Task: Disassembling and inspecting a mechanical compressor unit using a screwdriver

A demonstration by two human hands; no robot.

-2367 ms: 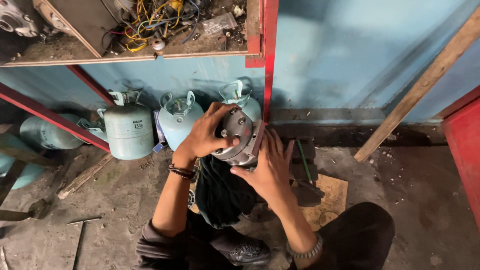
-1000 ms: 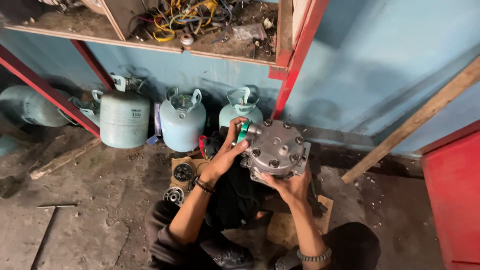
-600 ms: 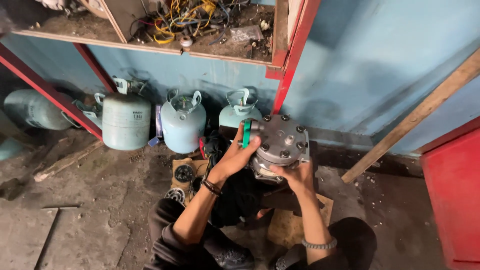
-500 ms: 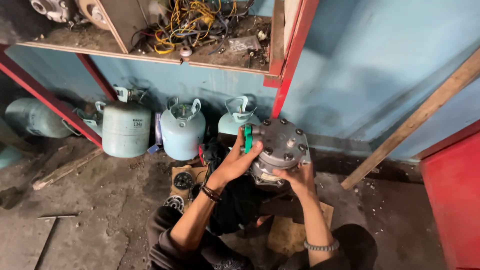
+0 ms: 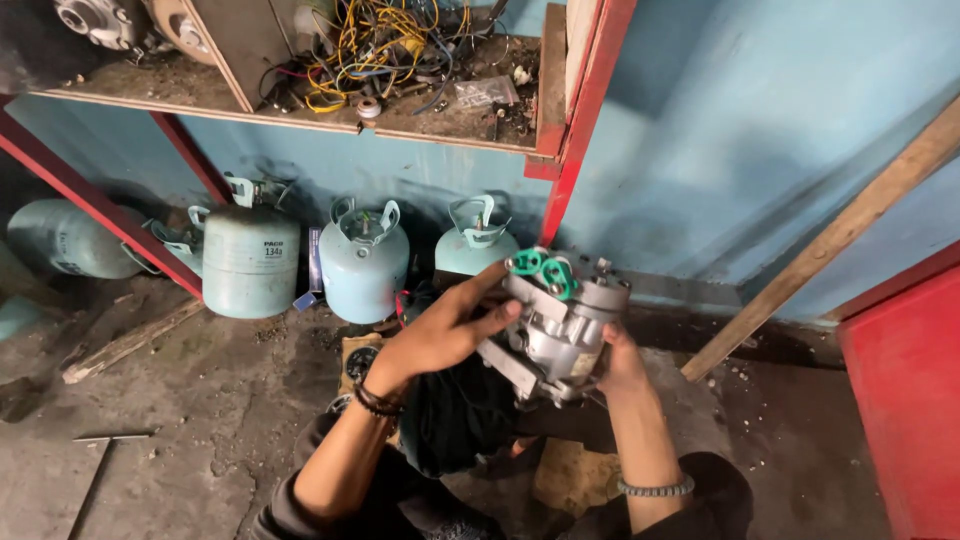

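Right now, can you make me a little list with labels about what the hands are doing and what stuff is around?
Held thing: grey metal compressor with green caps on top
Left hand: left hand pressed on the compressor's side, fingers spread
Right hand: right hand cupping it from beneath
Behind: three pale green gas cylinders upright by the blue wall
Above: shelf with tangled yellow wires
Floor: dirty concrete, thin metal rod at left

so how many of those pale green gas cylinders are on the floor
4 for certain: one lying at far left, then three upright under the shelf. A pale shape at the left edge may be another, mostly hidden.
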